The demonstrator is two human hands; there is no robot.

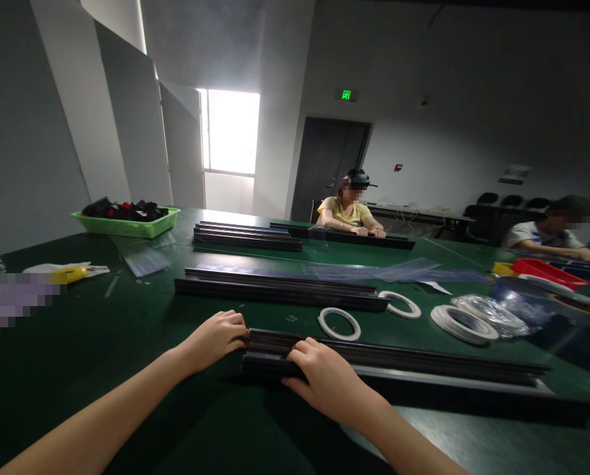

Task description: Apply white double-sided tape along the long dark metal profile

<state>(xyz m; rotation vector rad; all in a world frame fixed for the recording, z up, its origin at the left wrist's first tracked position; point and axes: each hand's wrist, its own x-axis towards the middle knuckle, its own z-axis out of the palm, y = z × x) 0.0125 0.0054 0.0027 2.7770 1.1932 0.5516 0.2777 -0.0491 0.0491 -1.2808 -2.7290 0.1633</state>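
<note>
The left hand (219, 338) bends its fingers at the left end of the near black profile (423, 373); the right hand (322, 373) curls narrowly over it. The profile lies along the green tabletop's (186, 422) near edge, bare surface left of it.

Green tabletop (141, 313) w/ long black profiles (279, 290) in rows; nearest one (423, 379) at front. White tape rolls (339, 324) flat nearby, more stacked R beside clear-wrapped pkg (492, 313). Clear strips (374, 270) mid-top. Green basket (131, 223) far L, holding black pcs; red tray (549, 274) far R.
</note>
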